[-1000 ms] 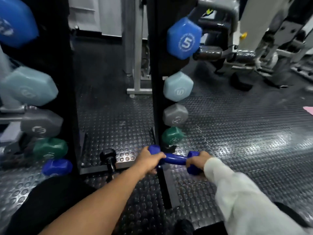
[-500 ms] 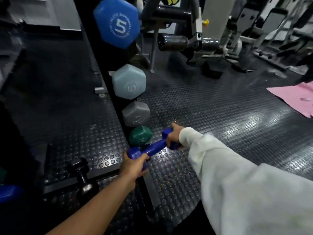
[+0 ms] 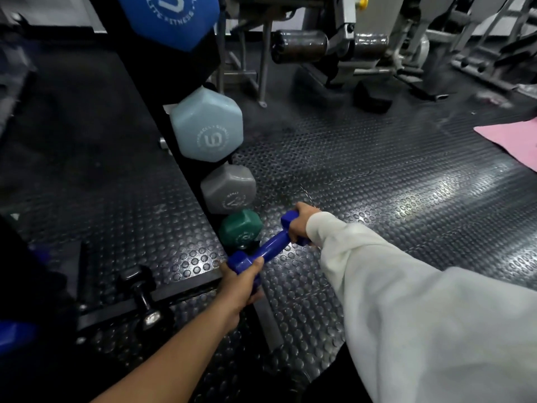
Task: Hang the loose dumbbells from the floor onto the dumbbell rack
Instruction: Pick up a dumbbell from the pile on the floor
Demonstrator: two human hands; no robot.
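Since half a second ago, both my hands have kept their hold on the small blue dumbbell (image 3: 263, 251) while my view has closed in on the rack (image 3: 162, 91), so its hung weights loom larger. My left hand (image 3: 241, 279) reaches forward on a bare forearm, fingers (image 3: 257, 264) and thumb wrapped round the near head of the dumbbell. My right hand (image 3: 300, 225), coming out of a white sleeve (image 3: 406, 301), is clenched round the far head, the arm stretched out across the floor (image 3: 392, 199). Between the two grips the dumbbell slants up and to the right, its handle bare, low down beside the foot of the rack and just below the green dumbbell (image 3: 241, 228). Whether it touches the rack I cannot tell. Above the green one hang a grey dumbbell (image 3: 228, 189), a pale blue dumbbell (image 3: 207, 125) and a big blue dumbbell (image 3: 171, 16), stacked up the black post. A black dumbbell (image 3: 142, 295) lies on the floor to my left, across the rack's base bar. A pink mat (image 3: 514, 138) lies far off to the right.
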